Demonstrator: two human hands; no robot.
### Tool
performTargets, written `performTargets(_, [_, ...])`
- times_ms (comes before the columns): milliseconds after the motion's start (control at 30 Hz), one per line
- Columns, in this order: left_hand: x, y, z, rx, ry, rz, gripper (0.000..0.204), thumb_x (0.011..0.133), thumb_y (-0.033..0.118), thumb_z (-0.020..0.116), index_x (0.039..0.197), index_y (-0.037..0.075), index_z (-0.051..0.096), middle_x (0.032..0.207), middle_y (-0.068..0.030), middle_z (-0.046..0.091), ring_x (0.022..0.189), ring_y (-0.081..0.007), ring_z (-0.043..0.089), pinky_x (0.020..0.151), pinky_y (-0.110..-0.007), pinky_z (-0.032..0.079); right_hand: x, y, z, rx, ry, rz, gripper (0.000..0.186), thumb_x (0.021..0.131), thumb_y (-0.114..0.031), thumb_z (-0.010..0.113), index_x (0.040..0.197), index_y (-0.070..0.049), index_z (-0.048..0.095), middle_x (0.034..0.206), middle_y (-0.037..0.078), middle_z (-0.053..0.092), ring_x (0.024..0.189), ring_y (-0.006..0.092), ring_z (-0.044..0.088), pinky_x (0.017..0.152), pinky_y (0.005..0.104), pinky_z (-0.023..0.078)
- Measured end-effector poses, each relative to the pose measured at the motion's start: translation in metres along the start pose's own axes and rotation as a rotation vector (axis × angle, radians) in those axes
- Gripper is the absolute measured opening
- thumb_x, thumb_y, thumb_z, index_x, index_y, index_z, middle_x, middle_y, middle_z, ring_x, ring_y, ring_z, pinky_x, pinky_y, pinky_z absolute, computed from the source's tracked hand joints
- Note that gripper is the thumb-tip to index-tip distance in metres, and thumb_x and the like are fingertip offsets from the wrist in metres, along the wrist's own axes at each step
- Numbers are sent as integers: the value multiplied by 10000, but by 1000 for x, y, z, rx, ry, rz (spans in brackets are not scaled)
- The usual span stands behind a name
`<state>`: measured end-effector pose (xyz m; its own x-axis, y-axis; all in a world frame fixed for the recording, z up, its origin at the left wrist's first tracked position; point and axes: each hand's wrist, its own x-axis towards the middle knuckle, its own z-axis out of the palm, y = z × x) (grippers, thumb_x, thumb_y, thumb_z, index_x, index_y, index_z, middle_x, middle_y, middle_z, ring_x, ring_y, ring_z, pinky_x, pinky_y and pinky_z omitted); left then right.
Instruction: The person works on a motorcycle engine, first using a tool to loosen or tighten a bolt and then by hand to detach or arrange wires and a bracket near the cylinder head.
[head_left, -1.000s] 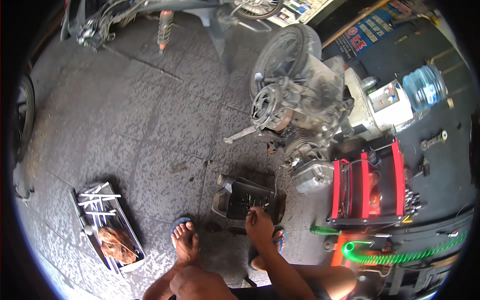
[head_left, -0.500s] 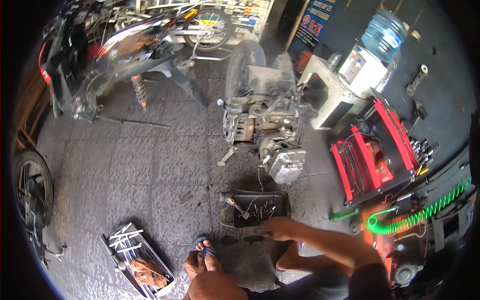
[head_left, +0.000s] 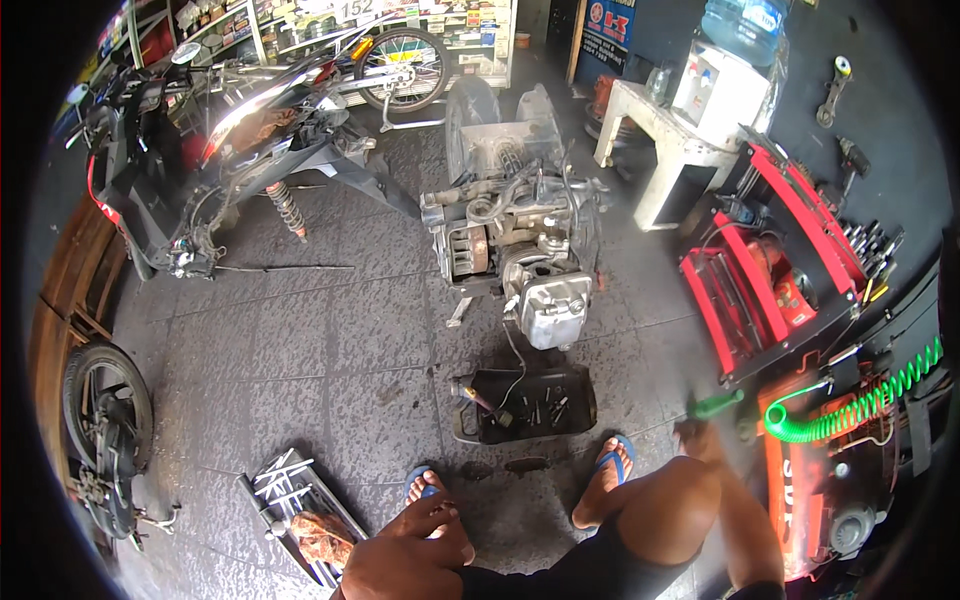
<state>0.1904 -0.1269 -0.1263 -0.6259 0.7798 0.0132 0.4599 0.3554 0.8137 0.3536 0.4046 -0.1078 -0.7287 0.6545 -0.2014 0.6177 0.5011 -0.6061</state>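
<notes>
My left hand [head_left: 430,514] rests by my left knee, fingers loosely extended and nothing visible in them. My right hand [head_left: 697,438] is down on the right beside my knee, smeared by motion, so its fingers cannot be made out. Just above it lies a slim green bottle-shaped thing [head_left: 719,403]; whether they touch is unclear. In front of my feet is a black tray [head_left: 525,433] with several bolts [head_left: 558,408] and a tool with a light-coloured handle [head_left: 474,397]. Beyond it stands a partly stripped scooter engine [head_left: 555,310].
At my lower left, a metal tray [head_left: 340,513] holds white rods and a brown rag [head_left: 320,537]. To the right are a red tool cart [head_left: 745,290], a coiled green hose [head_left: 860,415] and an orange machine [head_left: 795,500]. A stripped motorbike frame [head_left: 270,135] stands far left.
My right hand has left the tray's near edge and moved right, beside the green bottle-shaped thing. My right knee has come into fuller view. The whole view has shifted slightly.
</notes>
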Motion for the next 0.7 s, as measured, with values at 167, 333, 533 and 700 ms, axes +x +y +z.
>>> performTargets(167, [-19, 43, -12, 2, 90, -194, 310, 882, 175, 612, 1176, 75, 615, 1157, -163, 605, 1140, -288, 559, 924, -372, 478, -45, 121, 93, -17, -353, 143, 261, 928, -282, 566, 886, -53, 684, 762, 136, 658, 694, 246, 650, 629, 395, 518])
performTargets(333, [-5, -3, 25, -31, 369, -490, 373, 878, 216, 615, 1218, 71, 564, 1212, -212, 556, 1162, -351, 523, 947, -435, 447, -20, 152, 108, 303, -388, 98, 182, 920, -216, 608, 1010, -64, 653, 791, 89, 644, 689, 183, 630, 620, 341, 540])
performTargets(533, [0, -96, 74, 163, 736, -825, 457, 874, 266, 618, 1268, 66, 502, 1279, -272, 498, 1188, -427, 480, 974, -511, 411, 70, 112, 48, 237, -356, 71, 134, 932, -145, 601, 1025, -59, 644, 805, 49, 631, 650, 133, 590, 566, 264, 504])
performTargets(700, [-106, -166, 55, 1061, 931, -1431, 575, 901, 279, 569, 1422, 118, 387, 1386, -213, 464, 1290, -408, 441, 1011, -525, 395, 89, 56, 40, 98, -290, -50, 160, 933, -169, 602, 1006, -37, 657, 804, 68, 652, 683, 153, 627, 603, 287, 517])
